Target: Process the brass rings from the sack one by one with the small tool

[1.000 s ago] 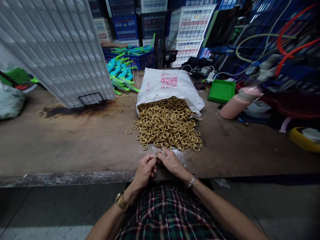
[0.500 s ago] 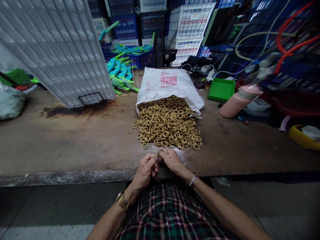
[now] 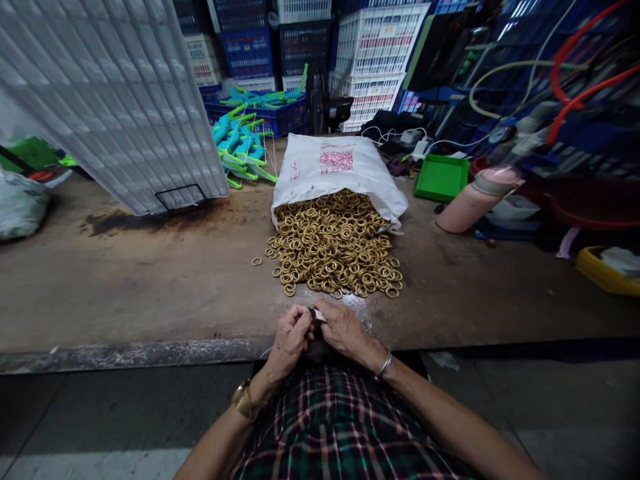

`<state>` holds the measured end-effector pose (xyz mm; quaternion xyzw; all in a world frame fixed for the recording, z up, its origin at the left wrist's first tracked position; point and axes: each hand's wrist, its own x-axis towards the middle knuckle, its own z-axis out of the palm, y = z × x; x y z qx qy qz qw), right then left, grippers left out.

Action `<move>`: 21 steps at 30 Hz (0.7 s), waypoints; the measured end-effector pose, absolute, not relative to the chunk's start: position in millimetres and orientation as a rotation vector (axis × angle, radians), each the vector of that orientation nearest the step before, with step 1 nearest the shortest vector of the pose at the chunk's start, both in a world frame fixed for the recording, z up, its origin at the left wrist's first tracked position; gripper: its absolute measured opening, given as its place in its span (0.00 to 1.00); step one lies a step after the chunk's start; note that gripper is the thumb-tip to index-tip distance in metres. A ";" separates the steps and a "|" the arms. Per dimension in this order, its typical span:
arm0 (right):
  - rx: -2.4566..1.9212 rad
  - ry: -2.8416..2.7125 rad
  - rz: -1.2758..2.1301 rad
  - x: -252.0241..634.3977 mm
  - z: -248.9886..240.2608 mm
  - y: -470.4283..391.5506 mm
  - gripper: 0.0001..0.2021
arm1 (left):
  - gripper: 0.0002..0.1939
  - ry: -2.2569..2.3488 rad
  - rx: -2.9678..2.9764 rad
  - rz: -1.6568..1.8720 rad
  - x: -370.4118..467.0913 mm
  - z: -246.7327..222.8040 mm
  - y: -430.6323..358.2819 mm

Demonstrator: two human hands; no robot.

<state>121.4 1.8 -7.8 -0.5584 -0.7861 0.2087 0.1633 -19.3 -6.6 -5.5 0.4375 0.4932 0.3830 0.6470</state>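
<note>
Many brass-coloured rings (image 3: pixel 335 247) spill in a pile from the mouth of a white sack (image 3: pixel 340 163) onto the wooden table. In front of the pile, near the table's edge, my two hands nearly meet. My left hand (image 3: pixel 291 339) is closed, its fingertips pinched on something too small and hidden to make out. My right hand (image 3: pixel 346 333) is closed around a small pale tool with a dark tip (image 3: pixel 319 315), which points left to my left fingertips.
A ribbed translucent panel stack (image 3: pixel 125 100) stands at the left. Blue-green plastic parts (image 3: pixel 243 143) lie behind it. To the right are a green tray (image 3: pixel 442 177), a pink bottle (image 3: pixel 473 203) and a yellow container (image 3: pixel 607 272). Crates (image 3: pixel 377 40) are stacked behind.
My right hand has turned and come slightly down, away from the pile. The pale tool now lies across toward my left fingertips. My left hand has barely moved.
</note>
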 end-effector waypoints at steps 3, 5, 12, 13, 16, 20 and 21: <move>-1.627 -2.264 0.582 121.4 -7.8 1.5 0.15 | 0.17 1.135 1.020 0.883 -18.0 -2.3 -7.4; -1.644 -2.285 0.584 121.6 -8.4 1.4 0.15 | 0.16 1.140 1.038 0.899 -17.1 -2.0 -7.7; -1.685 -2.391 0.627 119.0 -8.7 3.3 0.14 | 0.16 1.127 1.057 0.956 -22.2 -6.6 -12.4; -1.702 -2.401 0.626 118.4 -7.9 4.4 0.14 | 0.16 1.126 1.051 0.940 -24.0 -4.8 -15.3; -1.830 -2.393 0.593 117.2 -6.4 10.4 0.12 | 0.17 1.036 1.048 0.868 -27.4 7.2 -26.7; -1.920 -2.403 0.480 113.1 -9.6 21.4 0.12 | 0.17 0.879 0.796 0.855 -29.5 19.8 -28.7; -1.887 -2.411 0.455 110.6 -11.0 23.8 0.12 | 0.17 0.878 0.693 0.903 -32.2 19.0 -23.8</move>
